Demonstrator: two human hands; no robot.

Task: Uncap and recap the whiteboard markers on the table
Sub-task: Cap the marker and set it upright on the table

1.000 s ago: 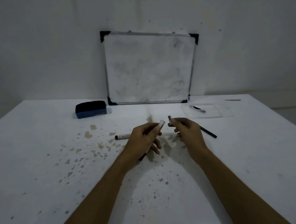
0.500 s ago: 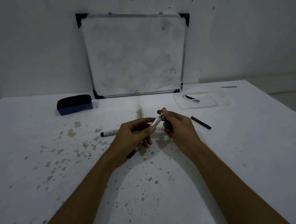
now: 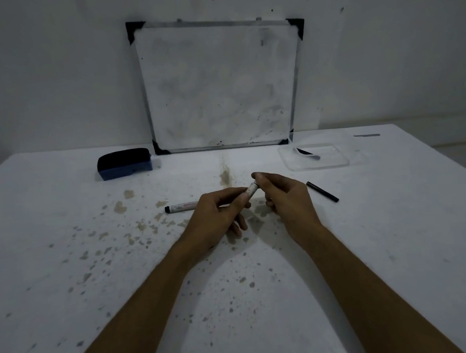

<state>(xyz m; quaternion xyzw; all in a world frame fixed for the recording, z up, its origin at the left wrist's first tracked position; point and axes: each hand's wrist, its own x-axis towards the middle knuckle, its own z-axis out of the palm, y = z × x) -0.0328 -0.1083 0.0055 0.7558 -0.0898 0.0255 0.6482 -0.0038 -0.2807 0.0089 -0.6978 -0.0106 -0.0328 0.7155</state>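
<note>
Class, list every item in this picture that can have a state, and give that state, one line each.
Held marker: gripped by both hands, cap end hidden.
Left hand: closed on barrel.
Right hand: pinching marker's end.
Table marker: lying flat, capped.
Whiteboard: leaning, smudged.
Eraser: resting unused.

Single head-worn view looks forward and down over the table toward the wall

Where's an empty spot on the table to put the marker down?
Free: the wide right side beyond the thin black pen, and the near edge under the forearms. Crowded: the middle around the lying marker and both hands, and the back by the eraser and clear tray.
</note>
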